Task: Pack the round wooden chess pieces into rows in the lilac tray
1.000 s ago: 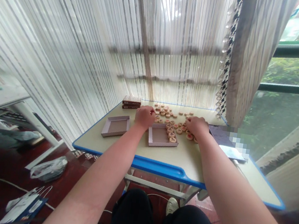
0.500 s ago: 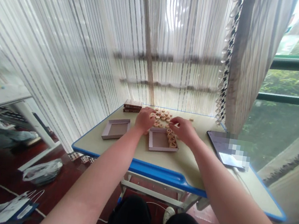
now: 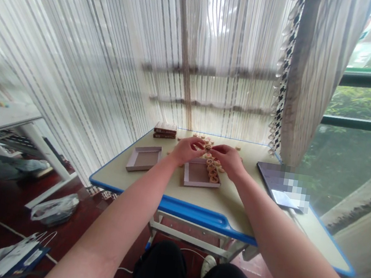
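Observation:
Between my two hands, over the loose pieces, is a round wooden Chinese chess piece (image 3: pixel 208 149) with a dark mark on its face. My right hand (image 3: pixel 227 158) pinches it from the right. On its other side my left hand (image 3: pixel 186 150) curls thumb and fingers against its edge. Just below them lies a shallow open cardboard box tray (image 3: pixel 196 173). A column of chess pieces (image 3: pixel 213 172) stands along the tray's right side. More loose pieces (image 3: pixel 203 138) are scattered on the table behind my hands, partly hidden by them.
A second shallow box (image 3: pixel 144 158) lies to the left on the blue-edged table (image 3: pixel 164 187). Small stacked boxes (image 3: pixel 165 130) stand at the back left. A tablet (image 3: pixel 279 185) with a cable is at the right. A sheer curtain (image 3: pixel 213 92) hangs behind the table.
Both hands have come closer together over the pieces, my left one moving right. A chess piece now shows between their fingertips. The column in the tray looks the same.

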A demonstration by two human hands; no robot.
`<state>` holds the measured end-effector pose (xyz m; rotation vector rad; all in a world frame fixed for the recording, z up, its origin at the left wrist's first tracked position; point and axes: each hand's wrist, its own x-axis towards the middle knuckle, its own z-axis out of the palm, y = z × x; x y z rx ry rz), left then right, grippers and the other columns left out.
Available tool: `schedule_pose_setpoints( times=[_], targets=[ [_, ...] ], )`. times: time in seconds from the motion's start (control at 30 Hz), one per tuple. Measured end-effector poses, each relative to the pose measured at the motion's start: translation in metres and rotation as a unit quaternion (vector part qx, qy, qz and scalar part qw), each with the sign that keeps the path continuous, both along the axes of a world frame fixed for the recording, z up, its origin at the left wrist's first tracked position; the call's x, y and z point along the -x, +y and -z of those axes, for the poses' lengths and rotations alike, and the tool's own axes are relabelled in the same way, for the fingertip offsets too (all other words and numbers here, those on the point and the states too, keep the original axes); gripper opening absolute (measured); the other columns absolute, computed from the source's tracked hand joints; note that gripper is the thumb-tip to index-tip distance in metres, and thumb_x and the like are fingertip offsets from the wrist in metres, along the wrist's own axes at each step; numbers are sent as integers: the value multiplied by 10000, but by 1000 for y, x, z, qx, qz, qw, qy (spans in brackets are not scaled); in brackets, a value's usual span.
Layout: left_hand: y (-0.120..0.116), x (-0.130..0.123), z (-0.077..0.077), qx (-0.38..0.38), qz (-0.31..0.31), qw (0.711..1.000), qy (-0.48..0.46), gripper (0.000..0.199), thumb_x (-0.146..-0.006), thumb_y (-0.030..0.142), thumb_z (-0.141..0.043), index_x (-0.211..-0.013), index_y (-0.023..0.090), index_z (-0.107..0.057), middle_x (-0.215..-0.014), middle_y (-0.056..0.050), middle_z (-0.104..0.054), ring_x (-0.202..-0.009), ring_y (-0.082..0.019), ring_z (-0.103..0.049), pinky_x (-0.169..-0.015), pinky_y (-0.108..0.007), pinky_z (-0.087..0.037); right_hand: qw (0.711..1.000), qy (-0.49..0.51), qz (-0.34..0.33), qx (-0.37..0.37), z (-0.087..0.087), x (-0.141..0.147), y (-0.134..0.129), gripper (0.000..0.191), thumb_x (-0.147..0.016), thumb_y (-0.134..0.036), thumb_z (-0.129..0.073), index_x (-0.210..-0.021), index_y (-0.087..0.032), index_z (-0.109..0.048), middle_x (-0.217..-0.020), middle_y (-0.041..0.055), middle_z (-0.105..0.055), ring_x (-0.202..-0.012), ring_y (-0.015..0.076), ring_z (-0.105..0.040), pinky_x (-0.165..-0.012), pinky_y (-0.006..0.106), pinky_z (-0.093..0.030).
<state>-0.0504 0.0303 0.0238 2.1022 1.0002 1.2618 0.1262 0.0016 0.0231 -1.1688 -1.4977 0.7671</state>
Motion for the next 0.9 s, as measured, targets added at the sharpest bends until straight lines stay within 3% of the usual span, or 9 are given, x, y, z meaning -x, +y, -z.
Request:
schedule_pose_setpoints(
  times=[0.13,0.33,0.53,0.6,0.73,0.9],
  targets=[
    [-4,-2,0,-60,-24,997,47,395,-641,364,-707,-992,193,-643,-833,-39,-689,-557,-75,-552,-540,-205,-457,997,62,-15,32,-5,0,-4,284,-651,-371,-676,-840,-162,-648,-798,61,-674,-636,129,-584,-574,259,-460],
    [-9,-5,-5,-158,-66,984,50,258,-699,348,-664,-898,184,-668,-843,-45,-678,-566,-77,-538,-562,-216,-454,996,79,-41,24,-6,-1,-5,324,-647,-415,-677,-873,-184,-657,-801,47,-669,-671,132,-581,-602,262,-460],
    [-12,-3,-9,-149,-91,982,78,246,-696,357,-647,-842,160,-661,-784,-41,-667,-557,-81,-516,-556,-218,-434,994,79,-65,29,-17,-8,-8,416,-744,-532,-545,-907,-165,-656,-946,103,-675,-781,156,-606,-606,249,-456],
    [-12,0,-10,-117,-86,980,133,263,-681,393,-646,-802,159,-666,-748,-37,-663,-570,-92,-519,-562,-225,-425,996,91,-4,13,-18,-18,-3,475,-768,-575,-477,-928,-162,-651,-999,113,-667,-770,155,-602,-570,245,-440],
    [-8,7,-11,-68,-43,961,264,254,-640,398,-656,-755,173,-684,-713,-21,-658,-629,-121,-549,-591,-233,-412,973,130,192,11,-12,-47,15,510,-785,-585,-397,-915,-155,-638,-1016,122,-661,-693,160,-585,-480,257,-393],
    [-7,9,-9,-38,-32,931,361,273,-635,417,-641,-796,210,-719,-685,-8,-658,-620,-138,-561,-582,-238,-395,955,148,255,26,-2,-64,28,491,-804,-536,-354,-922,-144,-625,-991,132,-658,-681,171,-581,-488,272,-394]
  ],
)
